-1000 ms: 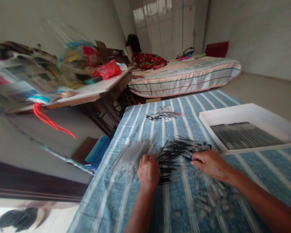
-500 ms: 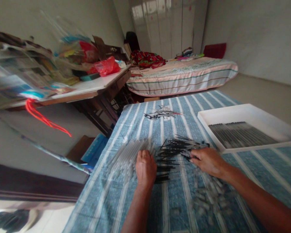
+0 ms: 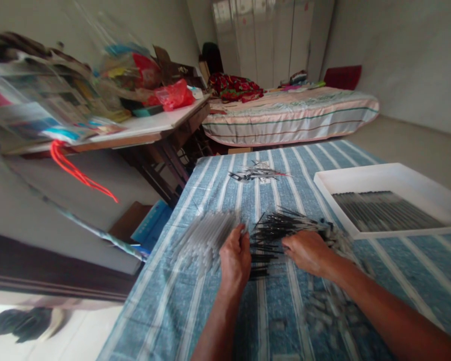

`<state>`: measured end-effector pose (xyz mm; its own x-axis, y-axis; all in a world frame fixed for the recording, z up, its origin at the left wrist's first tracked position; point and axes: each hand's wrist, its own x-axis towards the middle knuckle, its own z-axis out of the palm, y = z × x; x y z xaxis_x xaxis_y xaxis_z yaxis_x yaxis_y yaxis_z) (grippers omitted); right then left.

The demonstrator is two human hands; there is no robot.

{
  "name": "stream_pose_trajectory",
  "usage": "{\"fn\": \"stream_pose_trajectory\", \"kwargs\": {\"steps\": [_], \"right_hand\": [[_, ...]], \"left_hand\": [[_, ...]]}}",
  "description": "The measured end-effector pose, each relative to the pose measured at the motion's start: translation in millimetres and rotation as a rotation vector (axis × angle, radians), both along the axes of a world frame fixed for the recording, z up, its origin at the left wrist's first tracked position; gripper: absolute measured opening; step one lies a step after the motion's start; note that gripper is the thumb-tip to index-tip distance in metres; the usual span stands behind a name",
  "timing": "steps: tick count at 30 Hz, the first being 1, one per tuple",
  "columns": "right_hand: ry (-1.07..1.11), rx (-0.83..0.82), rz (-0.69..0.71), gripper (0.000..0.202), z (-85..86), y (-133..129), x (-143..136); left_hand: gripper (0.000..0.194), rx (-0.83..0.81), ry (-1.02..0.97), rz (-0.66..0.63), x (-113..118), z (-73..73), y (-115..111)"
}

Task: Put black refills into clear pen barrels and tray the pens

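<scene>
A pile of translucent grey tubes [image 3: 205,240] lies on the striped cloth, left of centre. My left hand [image 3: 236,255] is closed at its right edge, fingers pinched around something too small to make out. To the right, thin black rods [image 3: 278,225] lie in a loose heap, with shorter black rows [image 3: 259,258] nearer me. My right hand [image 3: 306,253] is closed at the near edge of this heap; what its fingertips hold is hidden. Small clear grey pieces [image 3: 330,308] are scattered beside and below my right forearm.
A white tray [image 3: 368,233] with a row of dark-filled tubes [image 3: 385,210] stands at the right. Thin loose pieces [image 3: 255,174] lie at the cloth's far side. A cluttered desk [image 3: 150,131] is at the left, with a bed [image 3: 293,120] behind.
The view has shifted slightly. My right hand has moved left along the black rods, closer to my left hand. My left hand has turned, its thumb and fingertips now showing at the top.
</scene>
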<state>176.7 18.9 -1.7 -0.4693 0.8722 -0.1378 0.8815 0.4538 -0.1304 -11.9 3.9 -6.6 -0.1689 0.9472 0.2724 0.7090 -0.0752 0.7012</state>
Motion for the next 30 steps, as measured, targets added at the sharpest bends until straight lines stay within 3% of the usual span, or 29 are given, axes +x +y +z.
{"fn": "stream_pose_trajectory", "kwargs": {"steps": [13,22,30], "right_hand": [[-0.054,0.038,0.028,0.026,-5.8,0,3],[-0.016,0.004,-0.069,0.026,18.2,-2,45],[0.061,0.107,-0.115,0.026,15.5,-1,79]], "left_hand": [[0.022,-0.028,0.015,-0.096,-2,-5.3,-3],[0.018,0.005,0.079,-0.234,-5,-0.8,-5],[0.018,0.023,0.091,-0.335,-3,-0.5,-8]]}}
